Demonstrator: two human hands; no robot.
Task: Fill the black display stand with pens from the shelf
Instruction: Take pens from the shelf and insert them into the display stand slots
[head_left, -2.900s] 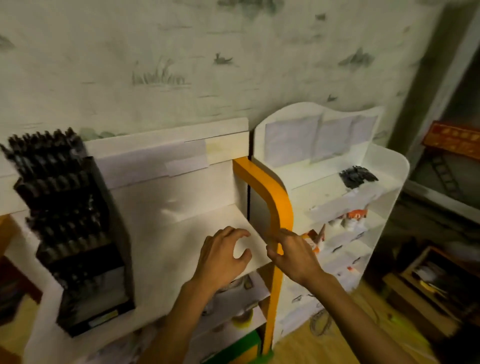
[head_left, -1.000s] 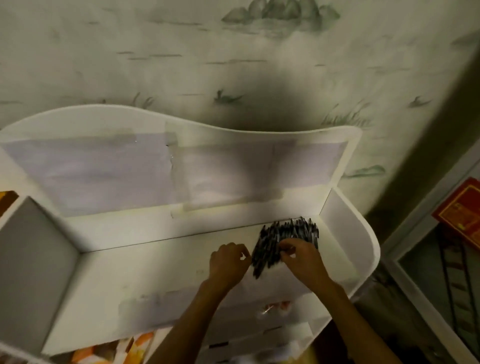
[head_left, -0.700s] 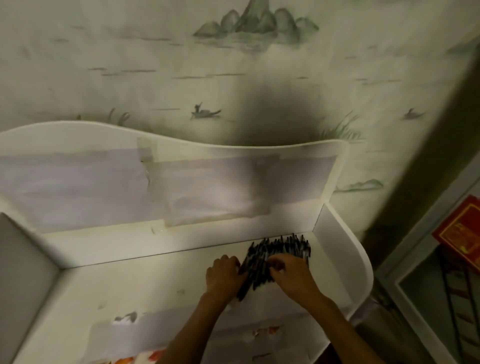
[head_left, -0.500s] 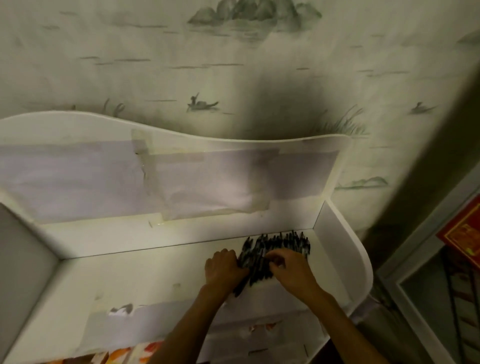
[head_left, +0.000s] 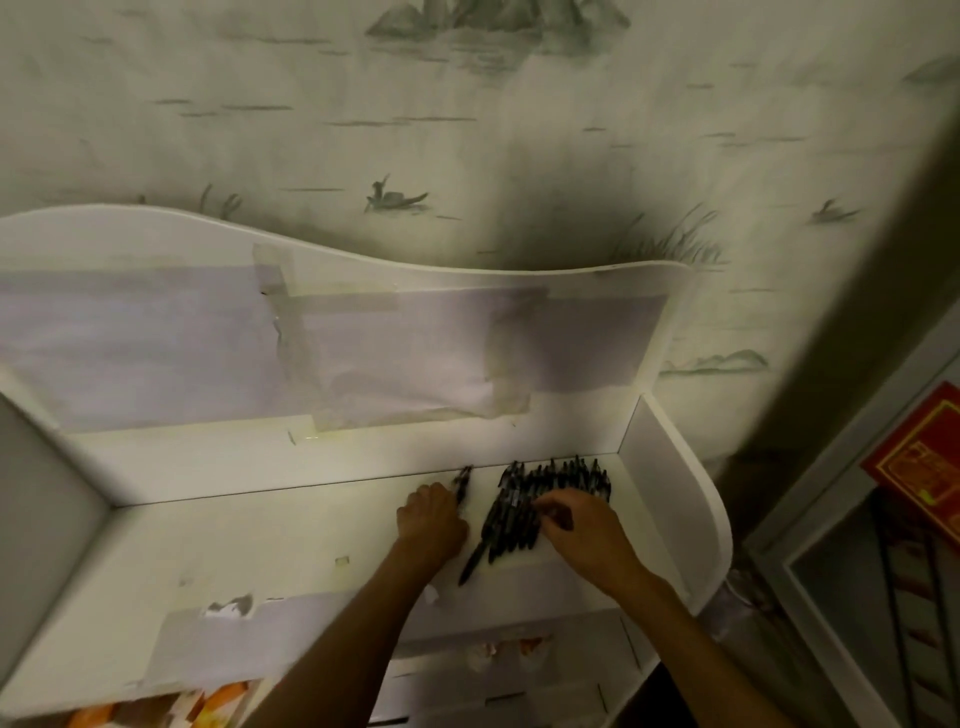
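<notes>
**Two hands at a heap of black pens on the top shelf**

The left hand is curled into a loose fist, and a few black pens stick out past its knuckles toward the back board, so its fingers are wrapped round that small bunch. The hand rests low on the white shelf, just left of the main heap.

The right hand lies on the near right side of the pile of pens, fingers bent and pointing left into it. The fingertips touch the barrels, but whether they pinch one pen or only press on the heap cannot be told, since the hand covers that spot.

The pile lies in the far right corner of the shelf, close to the white side wall. Most pens run roughly near to far, side by side, their far ends close to the back board. One pen juts out of the near left edge of the heap, slanting toward the near side between the two wrists.

Both bare forearms come up from the bottom of the view. Pale paper sheets are taped across the shelf's wavy-topped back board. More pale tape or paper covers the near lip of the shelf at left. Behind stands a wall papered with faint ink-style hills, reeds and a small boat. At far right a red box shows behind a grey frame.

The black display stand is not in this view.
</notes>
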